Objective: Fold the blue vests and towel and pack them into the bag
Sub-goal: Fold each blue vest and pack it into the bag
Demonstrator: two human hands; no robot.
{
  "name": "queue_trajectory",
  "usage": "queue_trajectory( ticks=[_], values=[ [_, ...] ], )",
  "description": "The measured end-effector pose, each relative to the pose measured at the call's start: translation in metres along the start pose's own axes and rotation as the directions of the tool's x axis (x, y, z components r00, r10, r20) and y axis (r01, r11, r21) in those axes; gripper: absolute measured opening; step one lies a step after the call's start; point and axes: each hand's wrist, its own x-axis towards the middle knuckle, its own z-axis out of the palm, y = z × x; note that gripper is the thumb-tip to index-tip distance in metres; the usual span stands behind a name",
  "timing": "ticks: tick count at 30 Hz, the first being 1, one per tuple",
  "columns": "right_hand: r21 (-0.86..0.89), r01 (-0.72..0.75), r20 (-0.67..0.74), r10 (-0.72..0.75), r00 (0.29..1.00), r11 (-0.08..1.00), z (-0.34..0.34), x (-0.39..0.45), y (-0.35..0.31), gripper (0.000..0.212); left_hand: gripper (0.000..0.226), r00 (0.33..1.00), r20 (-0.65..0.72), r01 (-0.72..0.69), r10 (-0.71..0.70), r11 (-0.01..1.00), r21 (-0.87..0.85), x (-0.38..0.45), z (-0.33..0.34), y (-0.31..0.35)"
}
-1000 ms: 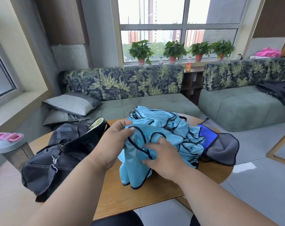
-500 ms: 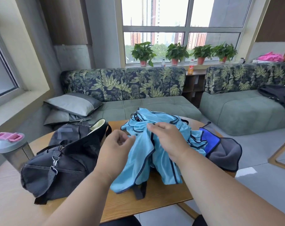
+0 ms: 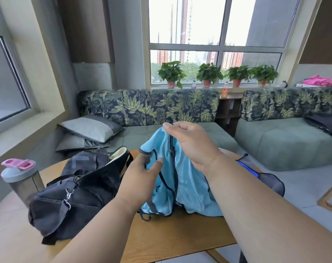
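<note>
**Both hands lift a blue vest above the tabletop**

Both hands are raised over the round wooden tabletop (image 3: 180,242) with a light blue vest (image 3: 182,179) held between them. The right hand (image 3: 194,143) is higher; its thumb and fingers pinch the top of the vest, where a dark-trimmed edge runs straight down the fabric. The left hand (image 3: 142,179) sits lower and to the left, thumb pressed against the mesh and fingers curled behind a dark-edged fold, so it grips the cloth too. The vest hangs from these two holds, and its lower hem and a loose dark strap rest on the tabletop.

Left of the vest lies the black bag (image 3: 76,192), slumped on its side with its mouth open toward the hands and a pale lining showing at the rim. A metal clip hangs from its strap. Behind the right forearm, on the far right of the tabletop, a grey towel (image 3: 273,182) with a bright blue patch lies partly hidden.

At the left edge stands a shaker bottle (image 3: 20,179) with a grey lid and pink cap, well apart from the bag's mouth. Beyond the tabletop is a leaf-patterned sofa (image 3: 148,107) with grey cushions (image 3: 89,128), and potted plants (image 3: 171,74) line the windowsill.
</note>
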Motion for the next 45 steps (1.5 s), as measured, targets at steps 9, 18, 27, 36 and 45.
queue_trajectory(
  ticks=[9,18,27,36,45],
  values=[
    [0.143,-0.102,0.050,0.095,0.994,0.984,-0.031,0.001,0.005,0.047,0.037,0.966,0.253,0.212,-0.046,0.698,-0.684,0.011,-0.025,0.017],
    [0.338,-0.175,0.089,0.154,0.984,0.925,-0.033,-0.013,0.019,0.055,0.057,0.964,0.257,0.154,0.073,0.636,-0.756,0.006,-0.041,0.041],
    [0.237,-0.278,0.182,0.239,0.954,0.931,-0.015,-0.062,0.046,0.044,0.042,0.940,0.328,0.204,0.093,0.618,-0.759,-0.003,-0.027,0.034],
    [0.163,-0.138,0.007,0.138,0.990,0.977,-0.022,-0.061,0.044,0.033,0.027,0.982,0.166,0.001,0.092,0.870,-0.493,-0.008,-0.029,0.029],
    [0.050,-0.077,-0.117,0.082,0.990,0.996,-0.028,-0.065,0.040,0.021,0.012,0.967,0.049,-0.228,0.250,0.936,-0.268,-0.011,-0.035,0.018]
  ],
)
